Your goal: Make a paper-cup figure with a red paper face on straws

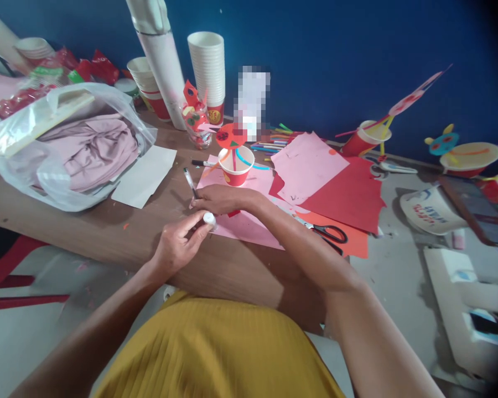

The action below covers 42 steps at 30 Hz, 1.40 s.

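My left hand [176, 243] is closed around a small white tube with a round end, like a glue stick [209, 219], over the table's front edge. Reaching across it, my right hand [219, 199] has its fingers closed on a clear pen [188, 179] with a dark tip end; part of the grip is hidden. Beneath the right hand lies pink paper [257, 229], with a scrap of red paper [234, 213] partly covered by the wrist. Just beyond stands a paper cup [237, 174] bearing an orange paper face [231, 135] and coloured strips.
Scissors [330, 233] with black handles lie by my right forearm, near red paper [344, 193]. A plastic bag [74, 193] with pink cloth fills the left. Behind stand stacked cups [206, 66] and a white bottle [160, 66]. A phone [477, 210] is at right.
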Tool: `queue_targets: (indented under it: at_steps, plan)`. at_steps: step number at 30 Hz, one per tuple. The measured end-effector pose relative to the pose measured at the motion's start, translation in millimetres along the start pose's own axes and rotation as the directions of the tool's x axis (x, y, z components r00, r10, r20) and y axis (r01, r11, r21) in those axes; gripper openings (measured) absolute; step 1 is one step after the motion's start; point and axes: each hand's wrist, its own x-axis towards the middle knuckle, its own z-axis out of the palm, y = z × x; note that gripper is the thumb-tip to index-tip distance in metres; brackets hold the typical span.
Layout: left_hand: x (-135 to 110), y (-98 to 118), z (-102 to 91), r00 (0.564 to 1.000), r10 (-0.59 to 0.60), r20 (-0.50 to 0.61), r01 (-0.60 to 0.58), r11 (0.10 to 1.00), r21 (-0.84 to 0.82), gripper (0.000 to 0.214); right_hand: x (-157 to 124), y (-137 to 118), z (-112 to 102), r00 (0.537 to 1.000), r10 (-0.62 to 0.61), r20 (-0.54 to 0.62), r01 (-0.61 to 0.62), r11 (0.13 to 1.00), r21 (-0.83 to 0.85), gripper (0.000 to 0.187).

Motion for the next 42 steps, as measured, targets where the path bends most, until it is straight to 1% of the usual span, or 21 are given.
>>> queue_targets:
  at_steps: [3, 8, 12, 17, 22, 27, 32, 38, 42]
  plan:
    - [0, 0, 0.0, 1.000, -0.018, 0.008, 0.017, 1.000, 0.010, 0.021, 4, 3, 0, 1.000, -0.009, -0.002, 0.009, 1.000, -0.015, 0.028]
    - [0, 1, -1.2, 0.999, -0.027, 0.027, 0.027, 0.999, 0.022, 0.021, 6, 6, 1, 0.999, -0.019, 0.028, 0.019, 1.000, -0.013, 0.028]
    - [0, 4, -2.1, 0.999, -0.035, 0.019, 0.035, 0.999, 0.010, 0.021, 5, 6, 1, 0.999, -0.039, 0.005, 0.039, 0.999, 0.005, 0.026]
    - [0, 3, -1.6, 0.999, -0.047, 0.026, 0.047, 0.999, -0.011, 0.020, 2, 4, 1, 0.999, -0.031, -0.030, 0.031, 0.999, -0.015, 0.025]
    - [-1, 2, -1.1, 0.998, -0.049, 0.025, 0.049, 0.999, 0.008, 0.020, 0, 7, 2, 0.997, -0.035, -0.062, 0.034, 0.999, -0.008, 0.025]
    - [-2, 1, -0.7, 0.999, -0.048, 0.020, 0.048, 0.999, -0.001, 0.020, -9, 11, 1, 0.993, -0.015, -0.118, 0.013, 1.000, -0.016, 0.025]
    - [-2, 0, -0.5, 0.997, -0.065, 0.038, 0.066, 0.998, -0.021, 0.020, -27, 8, 2, 0.986, 0.010, -0.167, -0.008, 1.000, 0.010, 0.024]
    - [-2, 1, 0.1, 0.998, -0.062, 0.027, 0.063, 0.997, -0.034, 0.021, -45, 3, 13, 0.958, 0.028, -0.287, -0.031, 1.000, -0.006, 0.023]
    - [-2, 1, 0.0, 0.998, -0.064, 0.027, 0.065, 0.997, -0.037, 0.021, -53, 0, 22, 0.934, 0.083, -0.349, -0.077, 0.997, 0.032, 0.021]
